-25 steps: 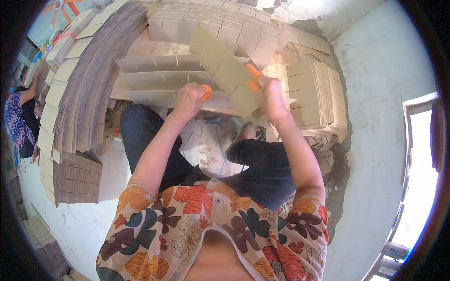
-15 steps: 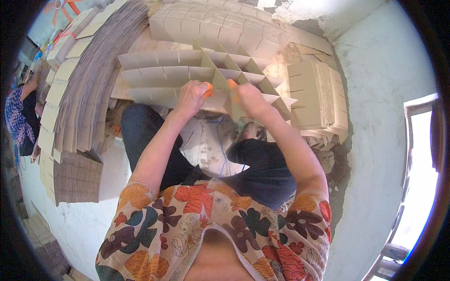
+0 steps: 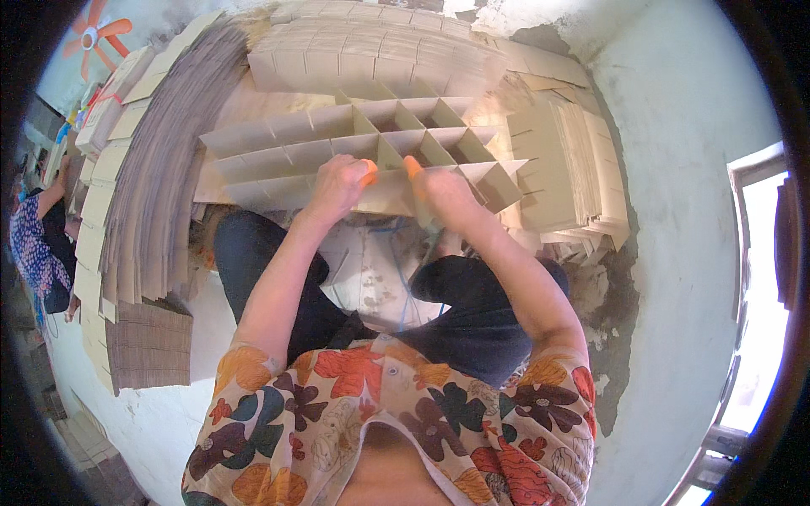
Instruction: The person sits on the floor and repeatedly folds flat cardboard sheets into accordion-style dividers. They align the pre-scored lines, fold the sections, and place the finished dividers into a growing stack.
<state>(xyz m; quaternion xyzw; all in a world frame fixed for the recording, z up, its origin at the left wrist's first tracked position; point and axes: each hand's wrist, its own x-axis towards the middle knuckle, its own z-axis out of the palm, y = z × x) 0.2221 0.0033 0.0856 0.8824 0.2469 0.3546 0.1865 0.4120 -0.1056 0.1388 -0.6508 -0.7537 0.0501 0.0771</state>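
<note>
My left hand (image 3: 337, 184) and right hand (image 3: 440, 187), both closed, pinch the near edge of a cardboard divider grid (image 3: 354, 139) to steady its slotted strips | flat strip stacks (image 3: 565, 169) wait right of my right hand.

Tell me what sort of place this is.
Probably a small cardboard-packaging workshop, worked on the floor: a half-assembled cardboard divider grid under both hands, tall stacks of slotted cardboard strips alongside, and rough, patchy plastered walls.
</note>
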